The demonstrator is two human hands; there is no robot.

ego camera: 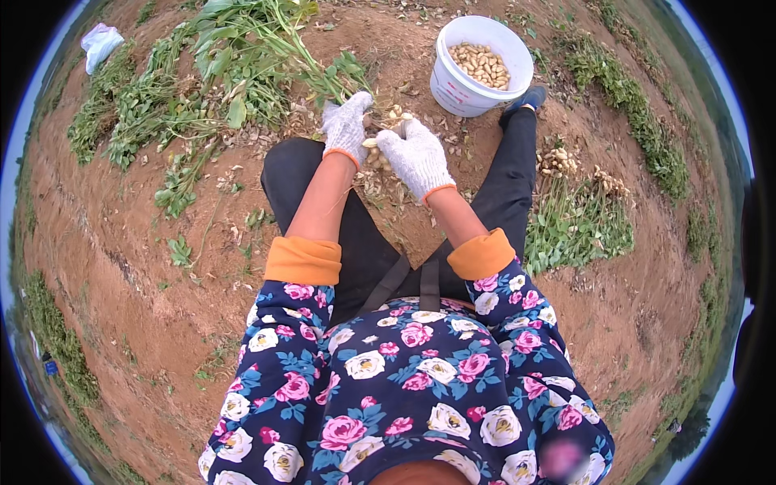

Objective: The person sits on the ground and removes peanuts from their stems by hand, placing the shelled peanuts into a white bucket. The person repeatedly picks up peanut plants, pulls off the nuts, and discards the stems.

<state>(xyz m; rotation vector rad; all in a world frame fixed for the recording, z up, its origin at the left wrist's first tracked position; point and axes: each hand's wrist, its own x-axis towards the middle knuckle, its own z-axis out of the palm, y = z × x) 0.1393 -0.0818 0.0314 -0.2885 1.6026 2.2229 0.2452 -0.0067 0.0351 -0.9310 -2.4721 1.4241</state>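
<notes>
My left hand (347, 124), in a knitted whitish work glove with an orange cuff edge, grips the root end of a peanut plant (315, 70). Its green stems and leaves stretch away toward the upper left. Close beside it, my right hand (415, 153) wears a matching glove, with thumb and fingers closed at the pods (371, 143) around the roots. Several pods show between and just beyond the two hands; the glove hides exactly which ones it grips. Beyond my right hand stands a white plastic bucket (442, 73), partly filled with picked peanuts (481, 65).
Pulled peanut plants (145, 103) lie heaped at the left. On the right, beside my leg, is a bunch of plants (576, 224) with pods (556, 162) attached. A whitish plastic bag (102, 45) sits far left. Dry leaves litter the reddish soil (200, 315). A shoe (531, 98) is next to the bucket.
</notes>
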